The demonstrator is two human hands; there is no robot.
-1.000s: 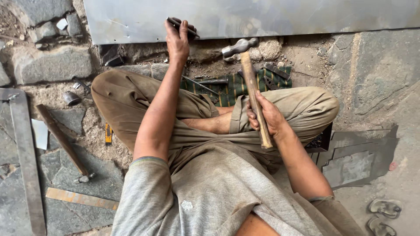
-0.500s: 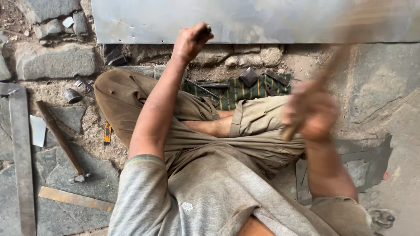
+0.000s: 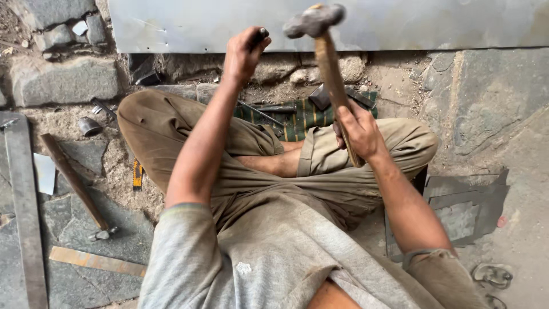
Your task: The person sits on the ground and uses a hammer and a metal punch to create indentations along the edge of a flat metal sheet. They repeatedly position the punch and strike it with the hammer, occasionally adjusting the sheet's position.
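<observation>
Inventory, head view, stone floor, far edge:

1. Metal sheet – grey, flat, lies along far edge of floor. Near edge looks straight; I see no cut, dent or mark on it where the tool sits, so I judge work on it at an early stage, most left to do. Can't tell finer marks.
2. Left hand – fist wrapped round a short dark chisel; only its top end shows above the fingers. Tip hidden; seems set at sheet's near edge.
3. Right hand – fingers clenched on wooden handle, low down. Hammer raised, head blurred, just right of the chisel top and apart from it. Not in contact.
4. Sheet relative to hands: touching or just beyond left hand; well beyond right hand, w/ hammer head over it.
5. Misc: green striped cloth w/ tools under the legs; wooden-handled tool and flat metal bar at left edge; small metal cup nearby.
</observation>
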